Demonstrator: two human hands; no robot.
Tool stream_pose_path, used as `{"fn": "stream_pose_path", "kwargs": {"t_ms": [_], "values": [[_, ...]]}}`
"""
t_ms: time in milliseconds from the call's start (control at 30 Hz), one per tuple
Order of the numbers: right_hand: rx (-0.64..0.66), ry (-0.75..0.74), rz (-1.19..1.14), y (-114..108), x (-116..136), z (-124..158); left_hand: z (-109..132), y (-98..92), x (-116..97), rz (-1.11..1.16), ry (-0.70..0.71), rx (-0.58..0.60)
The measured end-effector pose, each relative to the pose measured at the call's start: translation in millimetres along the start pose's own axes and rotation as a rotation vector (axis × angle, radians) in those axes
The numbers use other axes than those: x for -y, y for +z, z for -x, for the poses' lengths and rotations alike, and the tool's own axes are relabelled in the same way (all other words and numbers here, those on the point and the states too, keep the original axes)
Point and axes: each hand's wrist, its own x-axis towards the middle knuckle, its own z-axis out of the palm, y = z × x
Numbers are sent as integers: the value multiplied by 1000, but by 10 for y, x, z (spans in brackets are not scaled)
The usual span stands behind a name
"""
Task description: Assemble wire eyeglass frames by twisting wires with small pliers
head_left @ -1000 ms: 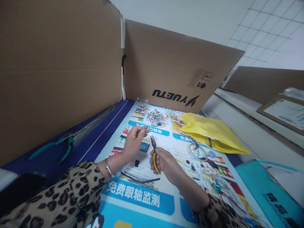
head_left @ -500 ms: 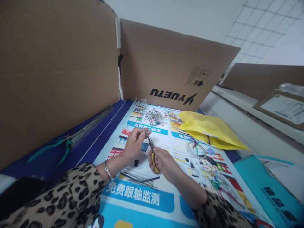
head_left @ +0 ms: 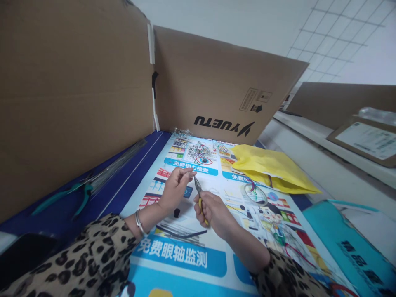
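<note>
My right hand [head_left: 216, 212] is wrapped round the yellow handles of a pair of needle-nose pliers [head_left: 198, 186]. Their dark jaws point up and away, close to the fingertips of my left hand [head_left: 173, 193]. Thumb and forefinger of that left hand are pinched together; whatever lies between them is too small to make out. Whether the jaws touch it I cannot tell. Below the hands, several thin dark and pale wire lengths [head_left: 182, 232] lie on the printed mat [head_left: 173, 284], and a small black piece [head_left: 176, 213] is near my left wrist.
Teal-handled pliers [head_left: 83, 201] and a bundle of thin wires [head_left: 119, 166] lie at the left. Tangled wire [head_left: 199, 152] sits toward the back cardboard panel [head_left: 216, 78]. At right are a yellow bag [head_left: 272, 165], a clear ring-shaped coil [head_left: 256, 194] and a teal box [head_left: 349, 243].
The right hand and its pliers have tilted and shifted slightly, with the jaw tips a little apart from where they were. The left hand keeps its pinch. The whole view has moved slightly.
</note>
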Motion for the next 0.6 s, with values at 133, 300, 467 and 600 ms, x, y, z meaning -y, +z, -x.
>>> {"fn": "stream_pose_path", "kwargs": {"t_ms": [133,300,467,600], "values": [[-11,14,10,3,11,5,-35,-18,15,27,-92,26],[-30,36,77,10,9,18,-69,-50,60,0,-195,89],[-4,-25,161,-17,-23,3,-60,-56,41,-11,-194,57],[28,-48,136,-39,-65,-8,-39,-28,-5,39,-177,10]]}}
